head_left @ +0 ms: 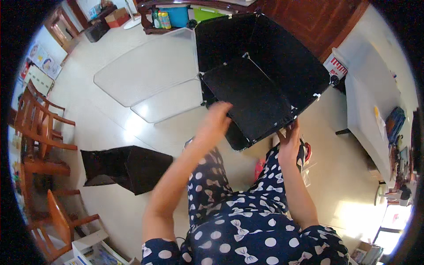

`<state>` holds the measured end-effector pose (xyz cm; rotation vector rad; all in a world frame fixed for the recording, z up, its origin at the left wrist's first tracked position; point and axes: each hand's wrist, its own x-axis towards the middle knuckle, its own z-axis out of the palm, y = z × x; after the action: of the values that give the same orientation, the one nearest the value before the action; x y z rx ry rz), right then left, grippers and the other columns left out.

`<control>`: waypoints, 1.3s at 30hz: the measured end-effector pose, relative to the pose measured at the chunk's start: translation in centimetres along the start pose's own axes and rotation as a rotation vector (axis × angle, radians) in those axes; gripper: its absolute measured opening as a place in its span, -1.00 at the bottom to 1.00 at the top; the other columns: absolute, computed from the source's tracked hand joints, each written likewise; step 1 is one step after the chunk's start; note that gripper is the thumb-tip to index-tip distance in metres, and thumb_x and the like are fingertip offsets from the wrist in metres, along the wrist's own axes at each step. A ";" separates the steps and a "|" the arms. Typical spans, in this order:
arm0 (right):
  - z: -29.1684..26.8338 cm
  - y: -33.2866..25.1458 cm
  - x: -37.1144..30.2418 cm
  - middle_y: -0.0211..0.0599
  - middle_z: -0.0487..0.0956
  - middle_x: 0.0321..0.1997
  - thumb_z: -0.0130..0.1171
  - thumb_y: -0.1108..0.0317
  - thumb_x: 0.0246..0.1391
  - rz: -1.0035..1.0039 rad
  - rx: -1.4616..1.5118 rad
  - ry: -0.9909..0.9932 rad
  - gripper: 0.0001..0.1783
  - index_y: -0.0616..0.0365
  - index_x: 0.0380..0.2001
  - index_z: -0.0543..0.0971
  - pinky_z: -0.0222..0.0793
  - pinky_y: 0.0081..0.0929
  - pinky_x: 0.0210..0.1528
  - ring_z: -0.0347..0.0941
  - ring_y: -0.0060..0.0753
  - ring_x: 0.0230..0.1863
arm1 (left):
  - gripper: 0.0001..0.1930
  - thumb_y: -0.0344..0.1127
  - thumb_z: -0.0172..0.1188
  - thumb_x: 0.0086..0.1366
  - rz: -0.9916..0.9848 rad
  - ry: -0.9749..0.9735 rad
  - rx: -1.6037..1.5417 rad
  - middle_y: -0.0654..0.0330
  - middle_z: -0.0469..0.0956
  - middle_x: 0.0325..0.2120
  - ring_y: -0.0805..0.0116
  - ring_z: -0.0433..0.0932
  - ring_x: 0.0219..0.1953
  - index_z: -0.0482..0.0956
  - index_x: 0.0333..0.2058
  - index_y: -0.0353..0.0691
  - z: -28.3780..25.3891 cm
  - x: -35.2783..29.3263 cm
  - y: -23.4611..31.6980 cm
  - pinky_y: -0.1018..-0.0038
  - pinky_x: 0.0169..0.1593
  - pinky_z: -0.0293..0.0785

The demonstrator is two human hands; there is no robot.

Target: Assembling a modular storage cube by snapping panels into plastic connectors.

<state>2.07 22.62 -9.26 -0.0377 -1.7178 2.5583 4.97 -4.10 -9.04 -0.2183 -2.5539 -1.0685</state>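
A black panel storage cabinet (291, 57) stands tilted before me, its open compartments toward me and a black inner panel (247, 92) across part of it. Two translucent doors, a larger one (150, 62) and a smaller one (170, 104), swing out from its left side. My right hand (289, 143) grips the cabinet's near lower edge by a corner connector, fingers up against the panel. Over the left opening, beside the smaller door's hinge side, hovers my left hand (215, 119); its fingers are blurred and partly turned away, with nothing visible in them.
A folded black panel piece (132, 168) lies on the tiled floor to the left. Wooden chairs (39, 119) line the left side. Behind the cabinet are a low wooden stand (154, 31) with bottles and a wooden door (300, 22). A white table (369, 101) stands at right.
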 end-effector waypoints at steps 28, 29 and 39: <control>-5.9 -2.2 13.5 -0.02 0.67 -0.11 0.18 0.31 0.20 -0.423 -0.789 0.125 -0.55 0.23 0.12 0.44 0.43 -0.24 0.00 0.60 -0.02 -0.09 | -0.39 -0.09 0.30 0.27 -0.458 0.444 0.893 0.00 0.49 0.13 -0.05 0.39 0.22 0.35 0.26 -0.05 -33.1 1.6 -16.2 0.09 0.23 0.37; -6.5 -2.4 14.0 -0.02 0.67 -0.11 0.18 0.31 0.20 -0.418 -0.795 0.132 -0.55 0.23 0.12 0.44 0.43 -0.24 0.00 0.60 -0.02 -0.09 | -0.40 -0.05 0.30 0.27 -0.463 0.460 0.702 -0.08 0.52 0.08 -0.07 0.44 0.18 0.39 0.24 -0.06 -32.7 1.4 -16.4 0.10 0.22 0.38; -7.5 -0.8 11.2 -0.07 0.58 0.06 0.18 0.25 0.23 -0.292 -0.806 0.083 -0.52 0.22 0.16 0.43 0.37 -0.30 0.14 0.51 -0.15 0.10 | -0.62 -0.09 0.24 0.38 -0.569 0.353 -0.008 0.12 0.62 -0.38 0.43 0.61 -0.34 0.59 -0.21 -0.41 -28.9 -2.1 -9.9 0.45 -0.21 0.61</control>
<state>-8.71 30.58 -11.18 0.0649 -2.3710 1.5174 11.99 -31.62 2.36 0.6750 -2.3288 -1.1736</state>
